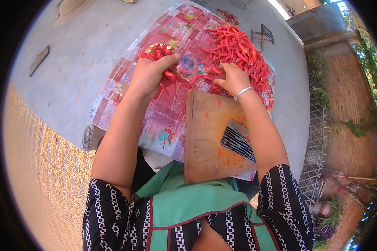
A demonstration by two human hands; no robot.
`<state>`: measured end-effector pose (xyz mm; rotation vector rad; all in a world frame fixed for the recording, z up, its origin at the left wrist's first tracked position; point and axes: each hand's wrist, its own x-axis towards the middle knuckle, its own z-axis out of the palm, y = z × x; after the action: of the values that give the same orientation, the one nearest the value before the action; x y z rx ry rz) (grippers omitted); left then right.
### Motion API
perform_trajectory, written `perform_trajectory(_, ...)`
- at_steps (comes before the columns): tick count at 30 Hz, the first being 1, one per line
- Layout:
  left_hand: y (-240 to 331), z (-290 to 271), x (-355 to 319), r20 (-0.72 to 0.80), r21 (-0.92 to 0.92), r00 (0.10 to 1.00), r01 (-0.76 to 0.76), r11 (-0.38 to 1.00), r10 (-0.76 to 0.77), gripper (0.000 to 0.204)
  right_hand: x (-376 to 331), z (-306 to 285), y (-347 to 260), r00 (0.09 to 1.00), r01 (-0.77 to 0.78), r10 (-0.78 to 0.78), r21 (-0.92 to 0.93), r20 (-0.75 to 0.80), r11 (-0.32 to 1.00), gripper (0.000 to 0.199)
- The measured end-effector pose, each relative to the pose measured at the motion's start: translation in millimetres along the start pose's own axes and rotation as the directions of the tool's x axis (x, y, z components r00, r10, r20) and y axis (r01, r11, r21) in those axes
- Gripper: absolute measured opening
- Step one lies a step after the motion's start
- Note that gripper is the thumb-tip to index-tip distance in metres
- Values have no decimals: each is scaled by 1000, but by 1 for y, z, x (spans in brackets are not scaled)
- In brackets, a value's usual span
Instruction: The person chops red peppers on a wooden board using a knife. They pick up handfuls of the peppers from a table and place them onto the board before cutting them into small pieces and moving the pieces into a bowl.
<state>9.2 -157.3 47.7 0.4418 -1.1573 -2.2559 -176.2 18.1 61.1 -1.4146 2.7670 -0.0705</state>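
A bunch of red chili peppers [158,51] is gripped in my left hand [151,72], over the left part of the table. Cut ends show at the top of the bunch, and thin tips hang below my fingers. My right hand [233,80], with a silver bangle at the wrist, reaches to the near edge of a large pile of red chilies [234,46]. Its thumb and fingers are apart around a loose chili. Below it lies a wooden cutting board [203,134] with red scraps. A dark-streaked, flat rectangular blade [237,140], like a cleaver's, rests there, partly behind my right forearm.
A red patterned cloth [163,111] covers the table, with chili bits scattered on it. A small metal-framed stool [262,35] stands beyond the pile. Yellow grains [59,175] are spread over the ground at left. A straw-coloured hat [71,9] lies at the far left.
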Motion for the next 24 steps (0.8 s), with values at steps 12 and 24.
perform_trajectory(12,-1,4,-2,-19,153,996,91,984,-89,11,20,24,18,999,40,-39,54,-19,998,27)
perform_trajectory(24,-1,12,-12,252,-323,921,369,871,-297,21,-16,-45,-68,586,746,-634,31,-504,665,27)
